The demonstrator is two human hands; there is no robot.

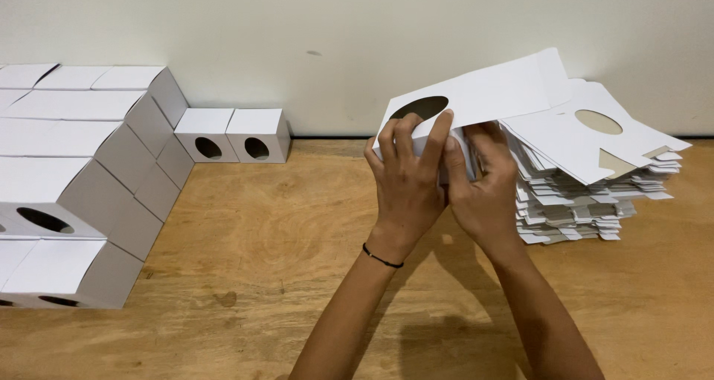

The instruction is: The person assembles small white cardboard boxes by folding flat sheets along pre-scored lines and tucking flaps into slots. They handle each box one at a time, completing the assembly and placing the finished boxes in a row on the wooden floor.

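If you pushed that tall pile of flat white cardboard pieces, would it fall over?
Probably it would slide apart rather than topple whole. The stack of flat white cardboard cutouts lies loose and uneven, edges poking out, so the top sheets would likely slip off first. Each sheet looks thin and light; the white cardboard sheet with an oval hole bends between the left hand and right hand.

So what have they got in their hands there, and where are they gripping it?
A white cardboard box blank with a round hole, held by both hands: the left hand and the right hand pinch its near lower edge.
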